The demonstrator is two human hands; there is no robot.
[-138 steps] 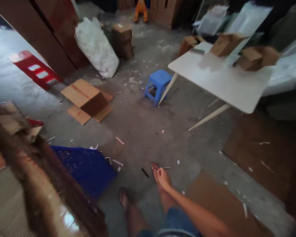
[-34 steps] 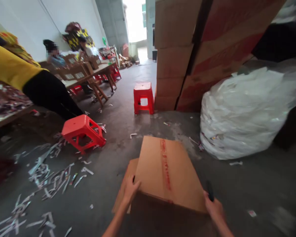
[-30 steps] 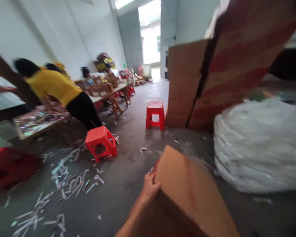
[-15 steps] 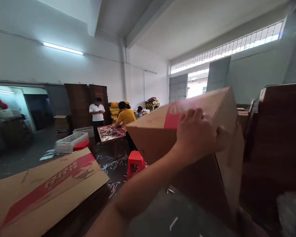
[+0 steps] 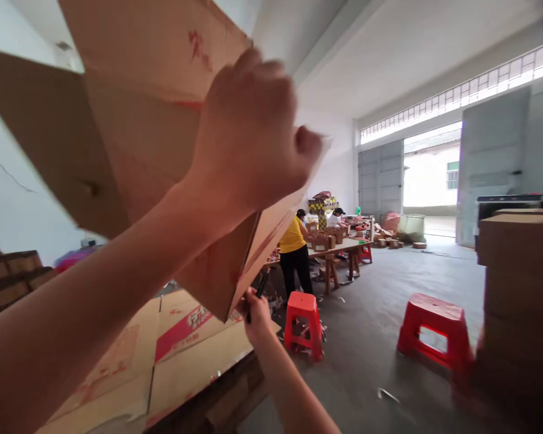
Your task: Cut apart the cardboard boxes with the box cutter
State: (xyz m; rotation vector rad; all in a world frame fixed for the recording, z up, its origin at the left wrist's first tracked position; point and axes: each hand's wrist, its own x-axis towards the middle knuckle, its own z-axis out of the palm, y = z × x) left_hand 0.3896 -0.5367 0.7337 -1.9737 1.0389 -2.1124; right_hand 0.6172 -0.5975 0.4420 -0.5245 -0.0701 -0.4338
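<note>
A large cardboard box (image 5: pixel 145 138), tilted and with flaps hanging open, fills the upper left of the head view. My left hand (image 5: pixel 253 132) is closed on its upper edge, the fingertips hidden behind the board. Lower down, my right hand (image 5: pixel 257 316) is at the box's bottom corner, its fingers closed around a slim dark tool (image 5: pixel 262 283) whose kind I cannot make out. Beneath the box lie flat printed cartons (image 5: pixel 199 355) with a red band, on top of a stack.
Two red stools (image 5: pixel 304 322) (image 5: pixel 434 328) stand on the floor. Stacked brown boxes (image 5: pixel 518 289) rise at the right. A person in yellow (image 5: pixel 294 247) is by a long work table (image 5: pixel 344 246) bearing small boxes. Beyond is an open doorway (image 5: pixel 432 187).
The box has swung up and to the left with my left hand, and its open flaps now show. My right hand has come into view below it. The camera view has turned right.
</note>
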